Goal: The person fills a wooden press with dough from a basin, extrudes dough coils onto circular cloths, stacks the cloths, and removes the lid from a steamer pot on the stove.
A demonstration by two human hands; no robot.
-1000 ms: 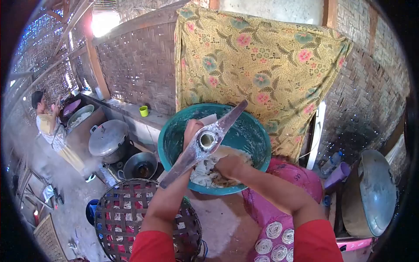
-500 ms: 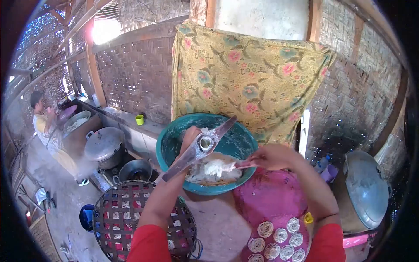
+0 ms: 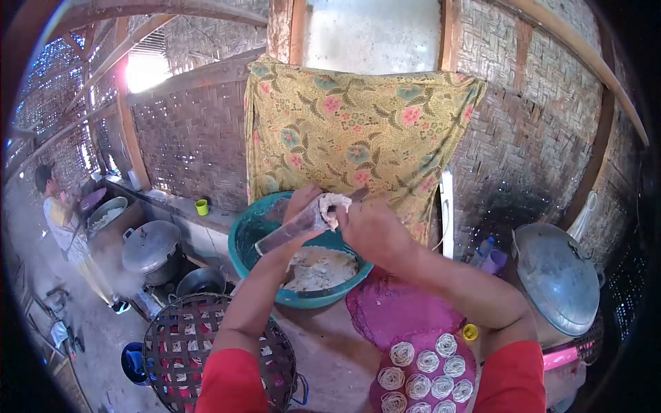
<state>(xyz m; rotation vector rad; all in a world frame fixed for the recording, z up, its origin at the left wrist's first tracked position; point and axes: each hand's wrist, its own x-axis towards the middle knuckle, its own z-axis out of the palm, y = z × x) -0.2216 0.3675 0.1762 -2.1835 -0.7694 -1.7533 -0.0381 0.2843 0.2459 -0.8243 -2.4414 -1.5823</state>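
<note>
**Barred tube held over basin, right hand at its mouth**

With the centre of the teal basin taken as the clock's middle, the barred tube is held above it toward 1 o'clock, its bar slanted from 8 to 2. The tube is grasped by the left hand, though part of that grip is hidden behind the bar. The right hand is placed with bent fingers against the mouth, which is ringed with white paste; whether anything is clasped in it cannot be told. More pale dough is contained in the basin below.

At 4 to 5 o'clock, coiled strands are laid out on a pink surface. A woven basket is seen at 7, a lidded pot at 9, and a patterned cloth is hung at 12 to 1.
</note>
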